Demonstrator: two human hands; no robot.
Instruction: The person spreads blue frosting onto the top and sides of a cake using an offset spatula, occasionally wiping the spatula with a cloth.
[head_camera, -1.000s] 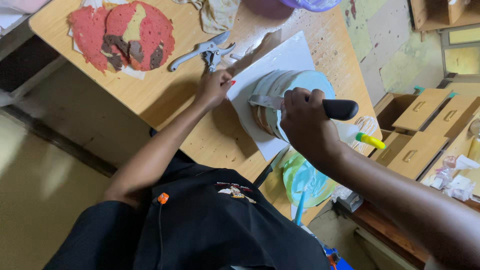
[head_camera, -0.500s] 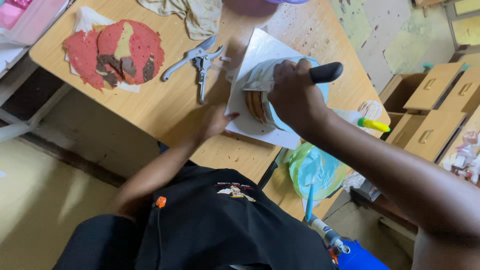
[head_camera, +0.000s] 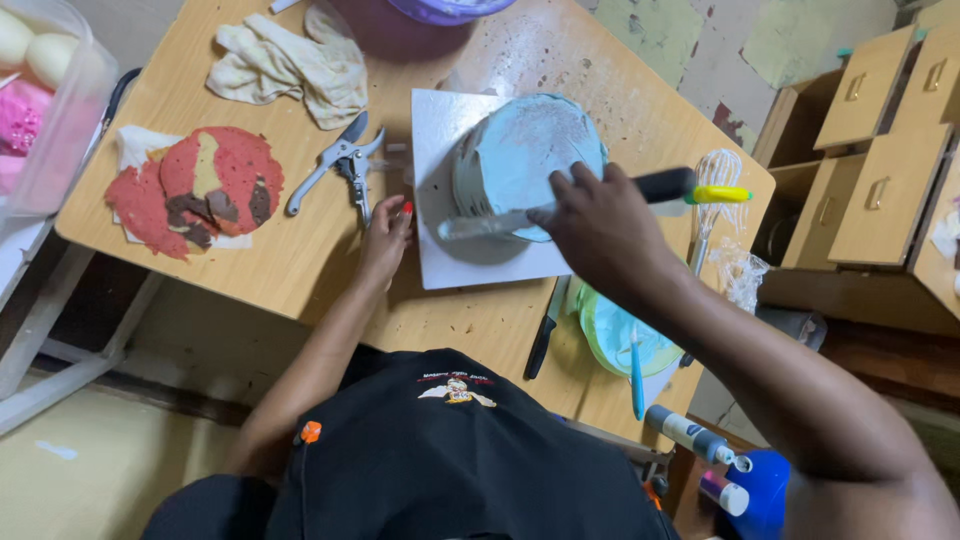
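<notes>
A round cake (head_camera: 525, 150) coated in pale blue icing stands on a square white board (head_camera: 440, 120) on the wooden table (head_camera: 290, 260). My right hand (head_camera: 600, 230) grips a black-handled palette knife (head_camera: 520, 215), whose long metal blade lies against the near side of the cake. My left hand (head_camera: 385, 245) rests with its fingers on the left edge of the white board, holding nothing else.
Metal shears (head_camera: 340, 165) lie left of the board, a crumpled cloth (head_camera: 295, 65) behind them, red cake scraps (head_camera: 195, 190) on paper further left. A bowl of blue icing (head_camera: 620, 335), a whisk (head_camera: 715, 190) and a black knife (head_camera: 543, 335) sit at the table's right. Wooden drawers (head_camera: 880, 170) stand beyond.
The view has shifted, so the cake sits more central. My left hand has moved back up to the board's left edge. The knife's blade now lies along the cake's near side.
</notes>
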